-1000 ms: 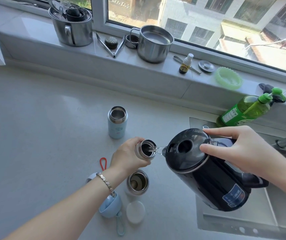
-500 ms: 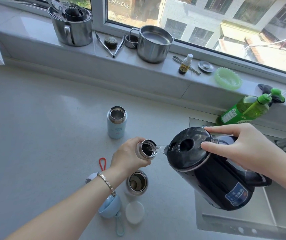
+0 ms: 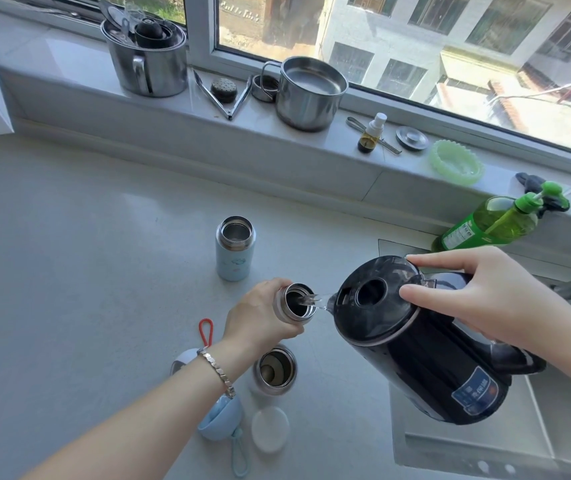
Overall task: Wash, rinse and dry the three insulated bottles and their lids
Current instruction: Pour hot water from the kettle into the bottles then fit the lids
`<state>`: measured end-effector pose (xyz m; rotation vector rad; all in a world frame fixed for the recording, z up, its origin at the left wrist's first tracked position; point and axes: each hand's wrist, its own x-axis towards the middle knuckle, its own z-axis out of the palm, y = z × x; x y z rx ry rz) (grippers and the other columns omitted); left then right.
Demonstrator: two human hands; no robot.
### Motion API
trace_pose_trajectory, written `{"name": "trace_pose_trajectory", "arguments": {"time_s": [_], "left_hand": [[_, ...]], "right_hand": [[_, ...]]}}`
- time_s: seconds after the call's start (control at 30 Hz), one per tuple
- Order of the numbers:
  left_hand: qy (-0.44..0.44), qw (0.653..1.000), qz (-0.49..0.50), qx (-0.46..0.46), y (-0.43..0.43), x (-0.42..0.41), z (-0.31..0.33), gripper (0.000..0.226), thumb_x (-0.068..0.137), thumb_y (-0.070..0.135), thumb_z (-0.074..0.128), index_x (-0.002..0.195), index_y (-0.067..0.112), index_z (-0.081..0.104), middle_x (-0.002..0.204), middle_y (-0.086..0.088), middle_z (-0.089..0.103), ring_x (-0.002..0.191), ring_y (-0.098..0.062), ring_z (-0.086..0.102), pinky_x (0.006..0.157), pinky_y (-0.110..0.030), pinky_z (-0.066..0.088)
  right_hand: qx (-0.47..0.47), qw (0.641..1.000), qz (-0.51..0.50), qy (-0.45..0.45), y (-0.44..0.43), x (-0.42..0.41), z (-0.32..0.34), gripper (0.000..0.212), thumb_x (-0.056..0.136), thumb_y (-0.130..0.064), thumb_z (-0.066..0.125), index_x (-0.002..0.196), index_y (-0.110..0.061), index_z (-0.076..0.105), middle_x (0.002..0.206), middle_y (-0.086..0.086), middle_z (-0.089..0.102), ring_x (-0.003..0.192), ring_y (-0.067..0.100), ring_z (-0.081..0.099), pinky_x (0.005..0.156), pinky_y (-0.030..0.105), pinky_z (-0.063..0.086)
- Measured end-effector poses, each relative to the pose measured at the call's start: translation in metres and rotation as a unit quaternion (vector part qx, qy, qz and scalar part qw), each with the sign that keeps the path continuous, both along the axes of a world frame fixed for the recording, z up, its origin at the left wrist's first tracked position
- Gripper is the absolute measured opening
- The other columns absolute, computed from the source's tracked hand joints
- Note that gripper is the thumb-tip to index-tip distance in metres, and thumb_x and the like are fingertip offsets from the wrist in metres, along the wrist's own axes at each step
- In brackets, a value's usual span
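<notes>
Pale surface (image 3: 69,271) lies below a sunny window (image 3: 415,46). At frame centre the left hand (image 3: 259,313) grips an open insulated bottle (image 3: 289,315); the right hand (image 3: 484,299) grasps a tilted black kettle (image 3: 415,358) pouring water (image 3: 315,299) in.

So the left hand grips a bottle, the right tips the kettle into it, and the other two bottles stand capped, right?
Not capped: the head view shows the blue bottle and the near bottle standing open. The rest holds: the left hand grips the third bottle and the right hand tips the kettle into it.
</notes>
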<state>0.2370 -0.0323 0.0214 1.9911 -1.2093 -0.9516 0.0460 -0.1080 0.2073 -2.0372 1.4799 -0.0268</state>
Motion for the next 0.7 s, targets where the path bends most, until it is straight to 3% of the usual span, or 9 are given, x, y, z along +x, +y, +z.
{"name": "trace_pose_trajectory", "arguments": {"time_s": [0.07,0.13,0.2,0.37,0.7], "left_hand": [[0.001,1.000,0.000,0.000,-0.0005,-0.0008,0.0005,0.058,0.060,0.028,0.080,0.112,0.037,0.056,0.109,0.020,0.056,0.108,-0.007,0.054,0.087,-0.026,0.043],[0.004,1.000,0.000,0.000,-0.0008,-0.0012,0.0004,0.058,0.060,0.028,0.081,0.112,0.036,0.056,0.111,0.019,0.057,0.108,-0.007,0.053,0.088,-0.027,0.044],[0.002,1.000,-0.001,0.001,-0.0010,-0.0012,0.0002,0.059,0.060,0.028,0.081,0.113,0.036,0.056,0.113,0.017,0.058,0.109,-0.008,0.053,0.089,-0.027,0.044],[-0.003,1.000,-0.004,0.001,-0.0006,-0.0006,0.0008,0.059,0.061,0.029,0.080,0.115,0.035,0.056,0.115,0.016,0.058,0.110,-0.007,0.053,0.087,-0.025,0.043],[-0.002,1.000,-0.006,0.006,-0.0006,0.0003,0.0002,0.061,0.061,0.029,0.081,0.116,0.034,0.055,0.116,0.015,0.058,0.110,-0.008,0.053,0.088,-0.027,0.044]], "right_hand": [[0.003,1.000,0.005,0.003,0.0001,0.0010,0.0008,0.032,0.065,-0.045,0.072,0.094,-0.052,0.059,0.055,-0.032,0.057,0.044,-0.012,0.050,0.055,0.018,0.035],[0.001,1.000,0.004,0.006,0.0000,0.0016,0.0000,0.030,0.061,-0.050,0.071,0.087,-0.056,0.058,0.086,-0.029,0.064,0.069,-0.010,0.059,0.071,0.024,0.047],[0.000,1.000,0.000,0.015,-0.0003,0.0020,-0.0010,0.028,0.058,-0.053,0.070,0.084,-0.056,0.059,0.098,-0.023,0.064,0.089,-0.002,0.060,0.082,0.029,0.048],[-0.002,0.999,0.005,0.042,-0.0010,0.0041,-0.0007,0.041,0.059,-0.054,0.070,0.099,-0.050,0.063,0.101,-0.020,0.064,0.094,0.003,0.059,0.085,0.032,0.047],[-0.005,0.998,0.011,0.061,-0.0023,0.0067,-0.0034,0.046,0.058,-0.056,0.068,0.104,-0.048,0.064,0.107,-0.019,0.065,0.093,0.003,0.060,0.086,0.032,0.048]]}}
